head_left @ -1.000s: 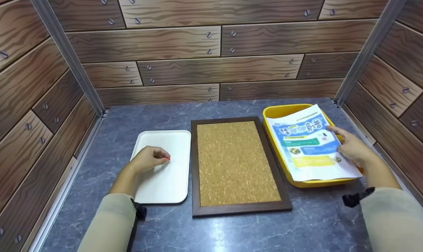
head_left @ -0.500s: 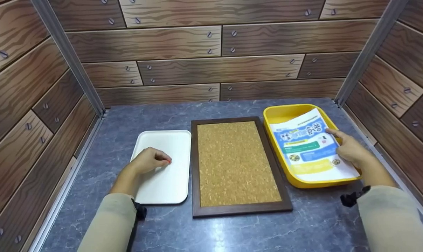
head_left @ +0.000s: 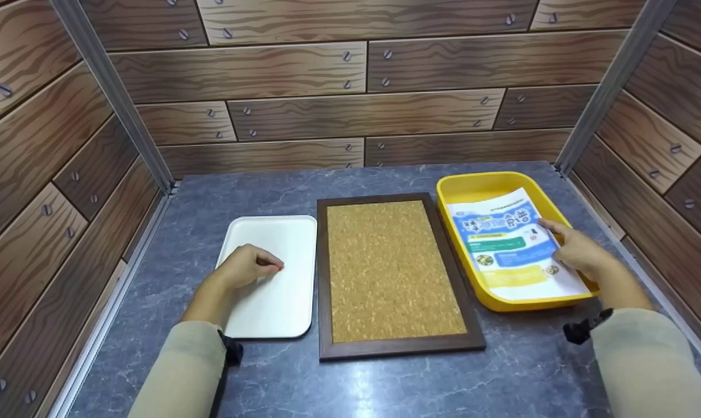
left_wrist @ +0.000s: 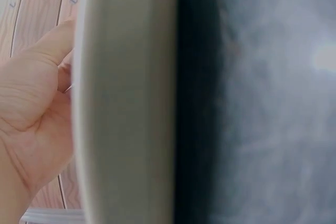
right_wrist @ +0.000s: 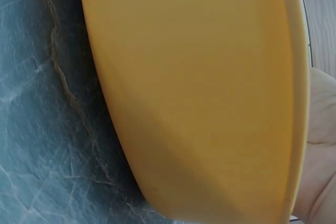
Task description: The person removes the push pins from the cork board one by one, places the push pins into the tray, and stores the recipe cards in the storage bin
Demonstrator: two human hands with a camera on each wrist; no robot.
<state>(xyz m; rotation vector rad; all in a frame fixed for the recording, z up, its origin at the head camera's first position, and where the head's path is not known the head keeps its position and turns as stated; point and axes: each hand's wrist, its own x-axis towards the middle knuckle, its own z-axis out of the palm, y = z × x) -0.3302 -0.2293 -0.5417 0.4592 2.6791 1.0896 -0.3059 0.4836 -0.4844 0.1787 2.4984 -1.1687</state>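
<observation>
My left hand (head_left: 247, 267) is over the white tray (head_left: 269, 313), its thumb and fingers pinching a small red piece (head_left: 281, 267). Only the tip of that piece shows, too little to tell its kind. At the right, a printed sheet (head_left: 504, 255) in blue, green and yellow lies in the yellow bin (head_left: 472, 184). My right hand (head_left: 582, 249) reaches over the bin's right rim and holds the sheet by its right edge. In the left wrist view the tray wall (left_wrist: 126, 98) hides the fingertips; in the right wrist view the bin wall (right_wrist: 199, 87) hides the sheet.
Between tray and bin lies a cork board (head_left: 394, 273) with a dark brown frame. All stand on a grey marbled tabletop (head_left: 257, 383). Wood-patterned panels (head_left: 304, 69) rise at the back and on both sides.
The printed sheet has sunk lower and slid slightly toward me inside the yellow bin, with my right hand on it. My left hand has barely moved.
</observation>
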